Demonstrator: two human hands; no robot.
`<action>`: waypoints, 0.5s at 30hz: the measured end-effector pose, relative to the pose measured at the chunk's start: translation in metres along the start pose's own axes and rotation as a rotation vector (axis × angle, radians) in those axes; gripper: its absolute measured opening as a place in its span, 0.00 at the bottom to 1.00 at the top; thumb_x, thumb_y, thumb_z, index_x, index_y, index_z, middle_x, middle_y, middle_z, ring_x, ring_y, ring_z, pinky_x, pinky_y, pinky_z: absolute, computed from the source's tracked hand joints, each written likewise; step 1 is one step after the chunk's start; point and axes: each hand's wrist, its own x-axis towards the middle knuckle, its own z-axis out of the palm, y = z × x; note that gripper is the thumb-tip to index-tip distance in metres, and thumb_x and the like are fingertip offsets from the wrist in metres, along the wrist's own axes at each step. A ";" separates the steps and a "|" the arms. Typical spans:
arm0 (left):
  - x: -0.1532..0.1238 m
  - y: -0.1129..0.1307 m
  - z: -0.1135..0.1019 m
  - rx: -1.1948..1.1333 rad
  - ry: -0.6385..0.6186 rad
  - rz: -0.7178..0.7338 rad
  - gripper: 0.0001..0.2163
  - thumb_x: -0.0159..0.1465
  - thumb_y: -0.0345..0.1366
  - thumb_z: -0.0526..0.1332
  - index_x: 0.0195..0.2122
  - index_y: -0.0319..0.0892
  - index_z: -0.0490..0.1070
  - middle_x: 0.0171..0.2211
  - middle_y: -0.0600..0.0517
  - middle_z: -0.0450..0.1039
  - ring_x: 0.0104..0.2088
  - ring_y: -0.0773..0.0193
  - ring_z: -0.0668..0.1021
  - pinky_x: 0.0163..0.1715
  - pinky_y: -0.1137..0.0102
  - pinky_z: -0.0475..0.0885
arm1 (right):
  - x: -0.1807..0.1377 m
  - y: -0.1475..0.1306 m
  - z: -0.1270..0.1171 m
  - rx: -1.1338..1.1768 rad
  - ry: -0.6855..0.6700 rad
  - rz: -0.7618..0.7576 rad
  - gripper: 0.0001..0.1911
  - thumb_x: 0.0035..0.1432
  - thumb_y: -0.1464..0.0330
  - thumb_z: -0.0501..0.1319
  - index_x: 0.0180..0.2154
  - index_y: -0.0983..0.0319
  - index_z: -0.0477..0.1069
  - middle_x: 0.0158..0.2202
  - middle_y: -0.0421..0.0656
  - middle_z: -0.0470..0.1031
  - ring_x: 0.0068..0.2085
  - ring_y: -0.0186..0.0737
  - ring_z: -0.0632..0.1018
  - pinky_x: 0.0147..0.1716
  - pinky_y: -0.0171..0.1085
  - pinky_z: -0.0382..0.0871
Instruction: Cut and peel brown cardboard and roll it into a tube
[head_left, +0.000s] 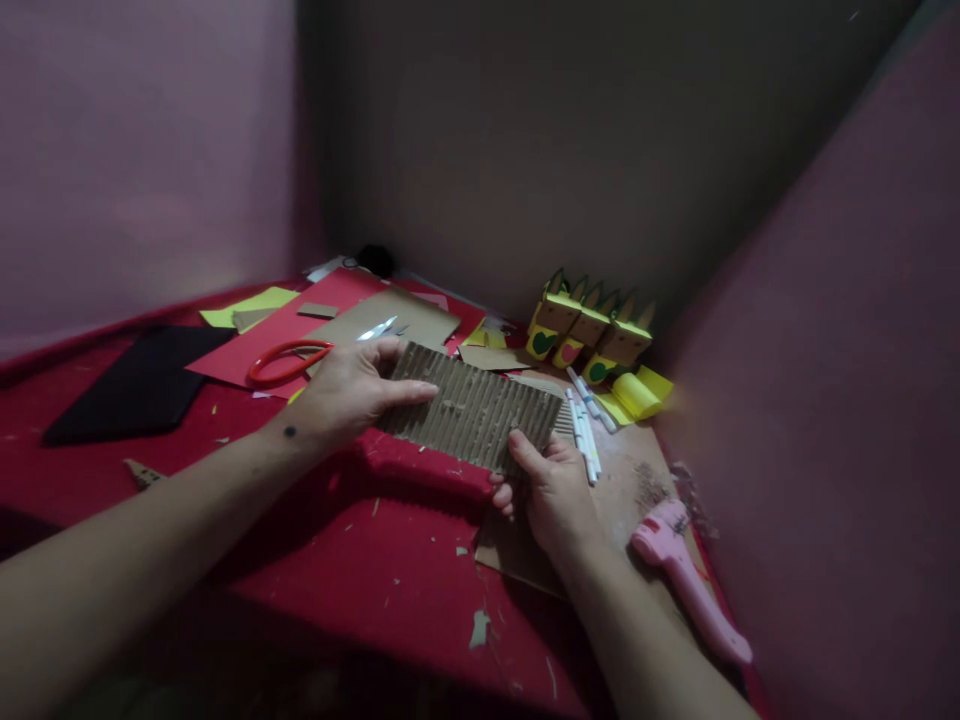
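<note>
A rectangular piece of corrugated cardboard (465, 405), its ridges bare and flecked with paper scraps, is held up between both hands above the red cloth. My left hand (360, 388) pinches its left end, thumb flat on the ridged face. At the lower right corner my right hand (553, 490) grips it, thumb in front and fingers partly hidden behind. Just beyond my left wrist lie scissors with red-orange handles (289, 362), blades pointing away to the right.
A pink glue gun (694, 575) lies at the right edge. White markers (585, 430), a yellow paper roll (637, 395) and several small decorated cardboard figures (592, 325) stand behind it. Red paper (225, 352), brown cardboard (390, 312) and a black flat object (139, 385) occupy the left. Walls enclose the table.
</note>
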 end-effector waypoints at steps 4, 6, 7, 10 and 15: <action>0.004 0.001 0.000 -0.030 -0.095 0.001 0.14 0.45 0.35 0.73 0.33 0.42 0.75 0.26 0.53 0.79 0.23 0.63 0.79 0.23 0.72 0.76 | 0.002 -0.004 -0.002 -0.010 0.013 -0.100 0.17 0.48 0.62 0.69 0.38 0.62 0.69 0.21 0.36 0.76 0.14 0.32 0.72 0.11 0.28 0.66; 0.004 0.002 -0.004 -0.032 -0.163 0.003 0.14 0.47 0.34 0.73 0.35 0.43 0.76 0.30 0.52 0.80 0.26 0.62 0.80 0.25 0.72 0.76 | 0.003 -0.006 -0.002 0.075 -0.030 -0.138 0.17 0.46 0.66 0.70 0.39 0.62 0.71 0.30 0.40 0.80 0.21 0.34 0.77 0.17 0.31 0.72; 0.005 0.002 -0.006 -0.039 -0.199 0.003 0.14 0.47 0.34 0.73 0.36 0.44 0.76 0.31 0.51 0.80 0.27 0.62 0.80 0.26 0.71 0.77 | 0.003 -0.007 -0.001 0.120 -0.052 -0.146 0.17 0.44 0.68 0.71 0.38 0.63 0.73 0.33 0.42 0.81 0.24 0.36 0.79 0.22 0.33 0.75; 0.006 -0.001 -0.010 -0.070 -0.300 -0.036 0.12 0.49 0.37 0.72 0.34 0.43 0.78 0.29 0.50 0.80 0.25 0.63 0.79 0.25 0.73 0.75 | 0.004 -0.006 0.001 0.188 -0.052 -0.144 0.13 0.42 0.70 0.71 0.34 0.64 0.75 0.33 0.43 0.82 0.29 0.40 0.80 0.28 0.37 0.77; 0.012 -0.010 -0.005 0.014 -0.223 -0.032 0.09 0.50 0.37 0.71 0.32 0.43 0.80 0.28 0.51 0.80 0.28 0.62 0.80 0.30 0.70 0.76 | 0.005 -0.001 0.003 0.185 0.062 -0.123 0.17 0.40 0.69 0.72 0.36 0.63 0.77 0.29 0.42 0.81 0.24 0.40 0.79 0.20 0.38 0.76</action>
